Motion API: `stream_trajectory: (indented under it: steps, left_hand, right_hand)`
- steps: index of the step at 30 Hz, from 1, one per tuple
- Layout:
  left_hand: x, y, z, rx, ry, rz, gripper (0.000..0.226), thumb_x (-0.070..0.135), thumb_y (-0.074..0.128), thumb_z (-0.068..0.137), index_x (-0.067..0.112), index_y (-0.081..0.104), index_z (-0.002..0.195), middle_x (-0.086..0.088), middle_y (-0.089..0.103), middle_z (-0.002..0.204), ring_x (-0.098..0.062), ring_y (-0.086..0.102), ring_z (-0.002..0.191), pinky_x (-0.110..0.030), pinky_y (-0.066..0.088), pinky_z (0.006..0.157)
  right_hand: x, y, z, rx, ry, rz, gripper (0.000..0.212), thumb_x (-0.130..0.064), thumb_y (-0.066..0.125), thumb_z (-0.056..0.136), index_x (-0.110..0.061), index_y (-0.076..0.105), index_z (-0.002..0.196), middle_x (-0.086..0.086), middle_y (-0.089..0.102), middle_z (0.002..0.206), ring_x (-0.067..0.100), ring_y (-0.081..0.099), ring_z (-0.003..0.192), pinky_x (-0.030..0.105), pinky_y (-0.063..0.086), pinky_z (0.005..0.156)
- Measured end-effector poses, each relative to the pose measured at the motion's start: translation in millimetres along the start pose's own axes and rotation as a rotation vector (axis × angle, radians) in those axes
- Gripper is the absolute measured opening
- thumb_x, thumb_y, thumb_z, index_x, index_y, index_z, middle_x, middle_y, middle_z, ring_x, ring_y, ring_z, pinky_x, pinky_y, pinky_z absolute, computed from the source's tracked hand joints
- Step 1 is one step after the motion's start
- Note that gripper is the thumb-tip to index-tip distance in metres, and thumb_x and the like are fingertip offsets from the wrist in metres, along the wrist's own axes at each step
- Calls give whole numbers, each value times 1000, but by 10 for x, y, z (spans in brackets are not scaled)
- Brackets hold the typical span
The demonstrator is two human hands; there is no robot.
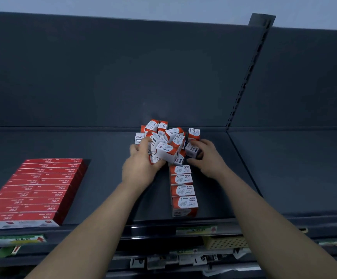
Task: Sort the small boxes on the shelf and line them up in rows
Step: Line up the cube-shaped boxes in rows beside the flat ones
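A jumbled heap of small white-and-red paper clip boxes (168,138) lies on the dark shelf (111,178), near its back wall. A straight row of several identical boxes (183,190) runs from the heap toward the shelf's front edge. My left hand (141,165) cups the heap's left side, its fingers curled around boxes at the bottom. My right hand (206,158) grips one small box (191,149) at the heap's right side.
Flat red boxes (37,188) lie in neat rows at the shelf's left. A slotted upright post (246,77) divides the back panel at right. Price labels (20,239) hang on the front rail, with lower shelves of goods below.
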State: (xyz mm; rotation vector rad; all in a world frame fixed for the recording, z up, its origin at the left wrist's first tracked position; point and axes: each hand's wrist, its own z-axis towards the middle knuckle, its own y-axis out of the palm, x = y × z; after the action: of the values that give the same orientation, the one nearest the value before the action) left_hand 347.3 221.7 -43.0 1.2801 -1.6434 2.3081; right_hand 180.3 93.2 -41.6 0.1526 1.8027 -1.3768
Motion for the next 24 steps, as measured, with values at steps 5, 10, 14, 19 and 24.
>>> stream_trajectory:
  steps: [5, 10, 14, 19, 24]
  left_hand:
    - [-19, 4, 8, 31, 35, 17, 65, 50, 67, 78, 32, 35, 132, 0, 39, 124, -26, 61, 86, -31, 44, 67]
    - [11, -96, 25, 24, 286, 19, 55, 39, 70, 80, 37, 48, 131, 6, 35, 128, -16, 54, 101, -29, 46, 78]
    - [81, -154, 106, -45, 327, 55, 43, 36, 66, 86, 32, 55, 127, 5, 38, 127, -15, 52, 104, -28, 44, 81]
    - [175, -296, 47, -31, 294, -60, 32, 47, 74, 75, 29, 61, 97, 17, 55, 107, -6, 54, 92, -26, 40, 70]
    - [354, -414, -176, -55, 197, -342, 26, 36, 67, 86, 28, 43, 87, 10, 66, 89, -8, 66, 69, -34, 52, 54]
  right_hand:
    - [51, -62, 50, 36, -7, 17, 59, -34, 70, 83, -35, 43, 136, -1, 40, 128, 8, 53, 93, 24, 44, 88]
    - [142, -210, -62, -62, 126, 25, 78, -30, 76, 76, -34, 34, 142, 4, 34, 135, 19, 50, 112, 21, 40, 85]
    - [166, -297, -221, -98, 134, 65, 68, -20, 80, 71, -36, 45, 127, 4, 39, 128, 14, 52, 98, 23, 44, 79]
    - [199, -373, -499, -105, 149, 263, 72, -26, 90, 53, -34, 44, 109, -3, 60, 109, 13, 61, 95, 27, 51, 81]
    - [213, -384, -753, -140, 157, 462, 22, -14, 64, 88, -23, 50, 103, 11, 66, 96, 19, 62, 68, 33, 53, 65]
